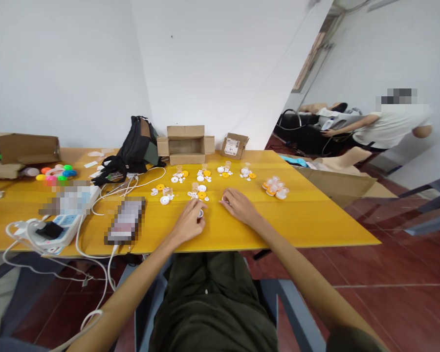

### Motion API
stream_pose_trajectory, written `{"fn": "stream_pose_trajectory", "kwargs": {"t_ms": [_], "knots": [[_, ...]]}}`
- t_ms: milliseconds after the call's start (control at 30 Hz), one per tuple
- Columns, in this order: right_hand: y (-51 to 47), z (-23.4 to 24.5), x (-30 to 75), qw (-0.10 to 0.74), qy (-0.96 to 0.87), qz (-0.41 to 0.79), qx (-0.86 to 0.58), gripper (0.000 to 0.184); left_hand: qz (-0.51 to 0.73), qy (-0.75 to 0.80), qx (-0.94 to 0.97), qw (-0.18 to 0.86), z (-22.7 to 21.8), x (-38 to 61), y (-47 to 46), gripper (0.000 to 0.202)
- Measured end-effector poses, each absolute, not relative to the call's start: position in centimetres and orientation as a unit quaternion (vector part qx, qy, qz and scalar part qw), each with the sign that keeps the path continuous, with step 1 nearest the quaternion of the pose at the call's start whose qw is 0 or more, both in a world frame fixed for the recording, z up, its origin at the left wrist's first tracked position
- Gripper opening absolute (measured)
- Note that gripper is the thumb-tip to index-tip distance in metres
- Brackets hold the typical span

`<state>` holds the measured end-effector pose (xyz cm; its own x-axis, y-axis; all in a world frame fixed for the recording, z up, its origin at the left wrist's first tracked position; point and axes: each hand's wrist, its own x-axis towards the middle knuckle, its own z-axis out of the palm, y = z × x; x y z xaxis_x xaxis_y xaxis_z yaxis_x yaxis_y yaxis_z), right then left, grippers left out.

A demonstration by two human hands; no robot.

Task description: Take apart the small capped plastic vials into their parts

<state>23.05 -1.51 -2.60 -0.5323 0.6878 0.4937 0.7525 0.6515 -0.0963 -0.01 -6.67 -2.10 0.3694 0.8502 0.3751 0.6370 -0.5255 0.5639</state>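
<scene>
My left hand (189,221) rests near the table's front edge, fingers curled round a small white round part (200,213). To its right, my right hand (239,206) lies low over the tabletop with its fingertips pinched together. A bit of something pale shows at those fingertips, too small to name. Just beyond my left hand is a group of parts: a clear plastic cup (195,187), a white disc (202,188) and a yellow ring (202,195). Another group with a white wheel-like piece (165,200) lies to the left.
Several similar part groups, one with a yellow disc (225,174), line the back. Clear-and-orange assembled pieces (275,187) cluster at right. A phone (126,221), power strip (66,230) and cables occupy the left. Behind stand a backpack (137,142) and an open carton (186,159). A person (392,124) works far right.
</scene>
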Motion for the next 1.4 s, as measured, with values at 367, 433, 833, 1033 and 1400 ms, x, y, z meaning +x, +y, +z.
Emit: {"fn": "stream_pose_trajectory", "kwargs": {"t_ms": [367,433,833,1033,1400], "knots": [[3.0,-2.8,23.2,0.265,-0.867,-0.044,-0.420,0.016,0.314,0.433,0.822,0.194,-1.9,0.2,-7.0,0.029],[3.4,-2.9,23.3,0.266,-0.863,-0.044,-0.427,0.014,0.314,0.432,0.823,0.193,-1.9,0.2,-7.0,0.028],[3.4,-3.5,23.1,0.293,-0.841,-0.060,-0.451,0.006,0.320,0.440,0.814,0.206,-2.1,0.2,-7.0,0.030],[3.4,-3.2,23.1,0.269,-0.850,-0.048,-0.450,0.005,0.335,0.442,0.805,0.212,-2.3,0.2,-6.7,0.027],[1.8,-3.2,23.9,0.327,-0.829,-0.097,-0.444,0.011,0.325,0.451,0.807,0.202,-2.0,0.1,-7.0,0.029]]}}
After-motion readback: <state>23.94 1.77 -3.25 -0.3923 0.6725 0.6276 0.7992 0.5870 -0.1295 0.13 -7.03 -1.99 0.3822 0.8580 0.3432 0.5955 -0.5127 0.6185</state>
